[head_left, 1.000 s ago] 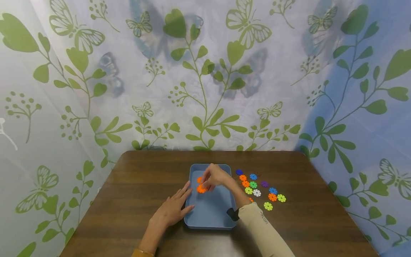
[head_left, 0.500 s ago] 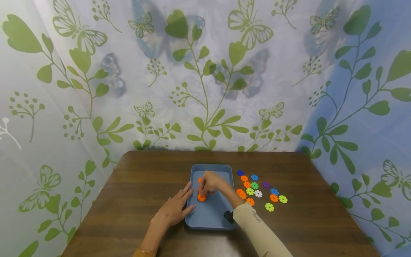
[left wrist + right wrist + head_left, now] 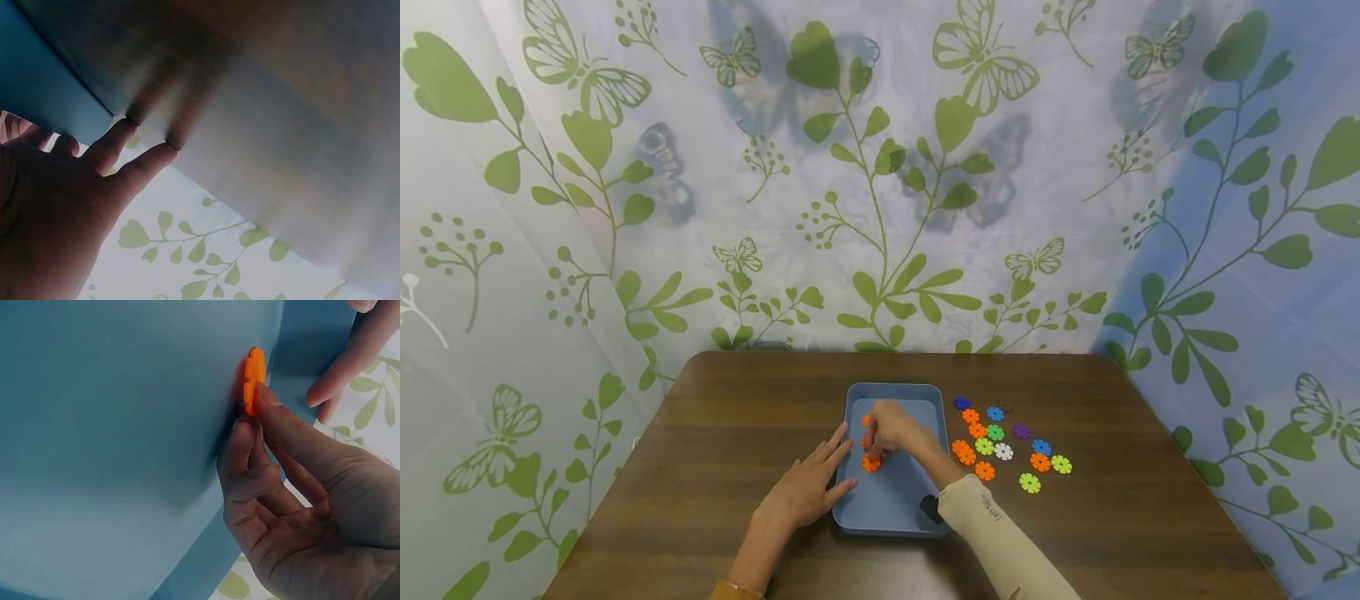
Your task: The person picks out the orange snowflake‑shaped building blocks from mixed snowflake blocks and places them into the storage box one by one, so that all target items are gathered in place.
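The left hand [image 3: 801, 490] lay with fingers spread, gripping nothing, at the tray [image 3: 887, 510]'s left side; inside, the right hand [image 3: 891, 427] pinched an orange disc [image 3: 255, 372] between thumb and fingertips, nearer the person than a second earlier; more discs [image 3: 998, 452] lay right of the tray.
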### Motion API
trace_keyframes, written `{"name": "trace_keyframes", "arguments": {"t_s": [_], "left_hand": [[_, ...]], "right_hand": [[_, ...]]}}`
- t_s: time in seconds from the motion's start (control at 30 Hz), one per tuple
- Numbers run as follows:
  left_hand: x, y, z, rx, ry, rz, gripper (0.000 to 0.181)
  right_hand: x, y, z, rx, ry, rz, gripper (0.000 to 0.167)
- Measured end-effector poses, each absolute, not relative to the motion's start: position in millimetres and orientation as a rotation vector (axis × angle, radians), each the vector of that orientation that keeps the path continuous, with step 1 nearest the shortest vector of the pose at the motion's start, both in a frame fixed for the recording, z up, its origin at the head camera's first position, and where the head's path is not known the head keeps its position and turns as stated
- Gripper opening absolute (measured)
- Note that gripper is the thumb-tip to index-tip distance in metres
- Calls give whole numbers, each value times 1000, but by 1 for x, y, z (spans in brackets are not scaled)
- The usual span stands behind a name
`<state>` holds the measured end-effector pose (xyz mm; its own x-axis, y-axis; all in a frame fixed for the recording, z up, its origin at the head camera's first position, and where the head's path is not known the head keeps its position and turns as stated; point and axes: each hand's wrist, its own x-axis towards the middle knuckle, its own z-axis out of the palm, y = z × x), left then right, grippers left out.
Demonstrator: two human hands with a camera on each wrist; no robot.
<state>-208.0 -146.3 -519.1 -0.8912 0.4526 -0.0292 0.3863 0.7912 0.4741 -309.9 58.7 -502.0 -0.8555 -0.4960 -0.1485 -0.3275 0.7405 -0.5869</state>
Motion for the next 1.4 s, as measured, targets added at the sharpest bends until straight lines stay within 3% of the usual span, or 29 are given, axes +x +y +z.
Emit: {"name": "trace_keyframes", "arguments": {"t_s": [0.93,1.4], "left_hand": [[-205,-146,-517,662,2828,746,70],[-205,-146,-515,649,2820,737,70]], "right_hand": [[-296,51,-493,-565,2752,-820,24],[-277,69,-435,-739,2821,-986,12]]}}
